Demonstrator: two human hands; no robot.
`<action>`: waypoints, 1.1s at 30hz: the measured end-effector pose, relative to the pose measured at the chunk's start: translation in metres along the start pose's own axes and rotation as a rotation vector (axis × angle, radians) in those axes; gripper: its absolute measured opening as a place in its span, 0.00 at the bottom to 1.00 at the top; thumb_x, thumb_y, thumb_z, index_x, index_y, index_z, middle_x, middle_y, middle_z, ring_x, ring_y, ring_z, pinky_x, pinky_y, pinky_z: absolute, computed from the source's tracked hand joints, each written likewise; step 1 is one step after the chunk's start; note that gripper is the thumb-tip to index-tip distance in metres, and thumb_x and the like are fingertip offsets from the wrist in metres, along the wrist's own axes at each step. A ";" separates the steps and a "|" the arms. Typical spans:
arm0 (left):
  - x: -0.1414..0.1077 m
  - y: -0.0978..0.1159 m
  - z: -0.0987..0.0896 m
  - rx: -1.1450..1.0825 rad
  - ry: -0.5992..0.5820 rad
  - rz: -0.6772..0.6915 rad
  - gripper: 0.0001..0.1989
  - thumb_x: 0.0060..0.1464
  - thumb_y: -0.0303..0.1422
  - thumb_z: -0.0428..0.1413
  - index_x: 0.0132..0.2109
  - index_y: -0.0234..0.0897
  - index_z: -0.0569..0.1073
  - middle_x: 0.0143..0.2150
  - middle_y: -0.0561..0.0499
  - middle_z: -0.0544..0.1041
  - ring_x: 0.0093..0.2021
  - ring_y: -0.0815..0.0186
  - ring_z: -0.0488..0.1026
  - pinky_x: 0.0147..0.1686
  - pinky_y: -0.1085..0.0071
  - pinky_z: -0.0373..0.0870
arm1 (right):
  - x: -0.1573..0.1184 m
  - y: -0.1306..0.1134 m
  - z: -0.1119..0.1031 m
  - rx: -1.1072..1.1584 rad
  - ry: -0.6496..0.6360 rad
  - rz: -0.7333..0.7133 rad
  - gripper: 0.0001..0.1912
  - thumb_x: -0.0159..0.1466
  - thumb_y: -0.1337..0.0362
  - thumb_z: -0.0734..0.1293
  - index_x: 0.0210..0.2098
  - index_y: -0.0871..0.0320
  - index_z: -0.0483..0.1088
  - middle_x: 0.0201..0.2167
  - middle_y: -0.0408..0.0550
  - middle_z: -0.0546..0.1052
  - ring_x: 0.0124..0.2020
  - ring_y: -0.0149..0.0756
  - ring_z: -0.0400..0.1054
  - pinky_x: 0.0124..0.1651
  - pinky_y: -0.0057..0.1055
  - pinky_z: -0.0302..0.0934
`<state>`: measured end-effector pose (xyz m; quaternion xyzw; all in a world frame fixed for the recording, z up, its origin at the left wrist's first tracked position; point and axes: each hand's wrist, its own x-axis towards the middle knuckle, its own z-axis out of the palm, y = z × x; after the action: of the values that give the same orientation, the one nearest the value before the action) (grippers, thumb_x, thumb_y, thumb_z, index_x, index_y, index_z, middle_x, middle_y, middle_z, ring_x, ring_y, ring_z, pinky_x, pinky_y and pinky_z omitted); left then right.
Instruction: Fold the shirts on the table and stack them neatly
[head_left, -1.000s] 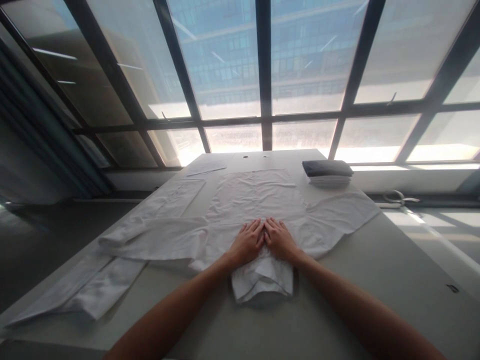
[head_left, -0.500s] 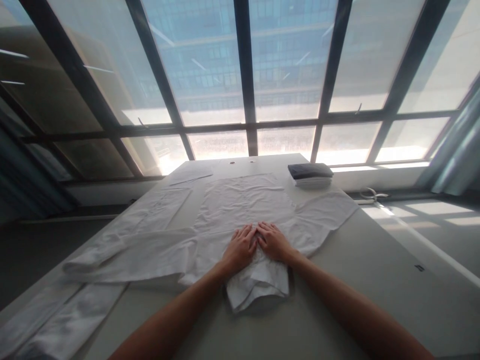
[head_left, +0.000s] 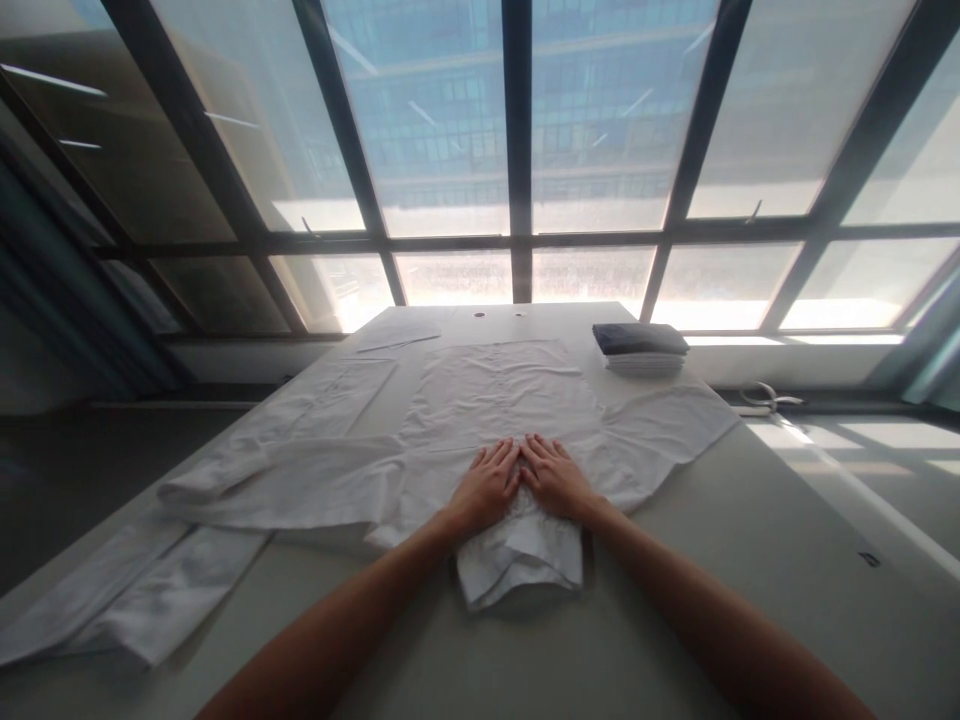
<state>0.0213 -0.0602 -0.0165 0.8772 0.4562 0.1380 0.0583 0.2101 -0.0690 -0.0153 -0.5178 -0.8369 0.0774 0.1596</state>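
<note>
A white long-sleeved shirt (head_left: 499,390) lies spread on the table, its sleeves reaching out to the left and right. Its collar end (head_left: 519,570) points toward me, bunched and partly hidden under my hands. My left hand (head_left: 487,485) rests flat on the shirt just above the collar, fingers stretched out. Beside it, my right hand (head_left: 555,478) lies flat too, its fingertips close to those of the left. Neither hand grips the cloth.
On the left side of the white table (head_left: 750,560) another white garment (head_left: 202,590) is laid out lengthwise, partly under the shirt's sleeve. A folded stack (head_left: 639,350), dark on top and white below, stands at the back right. Large windows (head_left: 592,120) rise beyond the table.
The whole view has shifted slightly, so the scene sits a little further right and higher. Both hands stay flat in the same place on the shirt.
</note>
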 end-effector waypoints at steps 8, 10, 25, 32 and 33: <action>-0.005 0.001 -0.004 0.049 -0.017 0.007 0.28 0.68 0.36 0.45 0.71 0.33 0.59 0.74 0.42 0.55 0.74 0.56 0.51 0.71 0.52 0.49 | -0.004 0.084 -0.023 -0.192 -0.020 0.333 0.35 0.73 0.52 0.51 0.73 0.65 0.49 0.74 0.57 0.49 0.74 0.44 0.41 0.73 0.45 0.34; -0.005 0.002 -0.005 0.048 -0.016 0.006 0.28 0.68 0.37 0.45 0.71 0.33 0.60 0.74 0.42 0.55 0.74 0.56 0.51 0.71 0.52 0.49 | -0.006 0.103 -0.029 -0.226 -0.018 0.390 0.35 0.73 0.52 0.50 0.73 0.66 0.50 0.74 0.57 0.50 0.74 0.44 0.41 0.73 0.45 0.35; -0.004 0.002 -0.010 -0.069 -0.025 -0.029 0.28 0.67 0.36 0.48 0.70 0.34 0.61 0.74 0.42 0.56 0.74 0.56 0.52 0.71 0.53 0.48 | -0.017 0.113 -0.024 -0.261 0.074 0.339 0.30 0.73 0.59 0.52 0.70 0.67 0.57 0.72 0.63 0.56 0.73 0.50 0.46 0.70 0.53 0.41; -0.003 -0.005 -0.010 -0.113 0.001 -0.025 0.26 0.66 0.35 0.49 0.69 0.35 0.64 0.72 0.41 0.60 0.72 0.57 0.56 0.70 0.54 0.52 | -0.017 0.091 -0.035 -0.205 0.252 0.293 0.26 0.70 0.67 0.56 0.65 0.67 0.64 0.70 0.63 0.59 0.73 0.48 0.46 0.72 0.47 0.40; -0.003 -0.005 -0.010 -0.117 0.004 -0.021 0.25 0.66 0.34 0.49 0.68 0.35 0.65 0.72 0.41 0.60 0.72 0.57 0.56 0.70 0.54 0.52 | -0.017 0.086 -0.035 -0.191 0.285 0.265 0.26 0.69 0.68 0.56 0.65 0.67 0.64 0.70 0.62 0.60 0.73 0.46 0.46 0.72 0.46 0.39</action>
<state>0.0125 -0.0600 -0.0085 0.8673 0.4565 0.1656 0.1098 0.3014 -0.0465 -0.0106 -0.6418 -0.7339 -0.0559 0.2152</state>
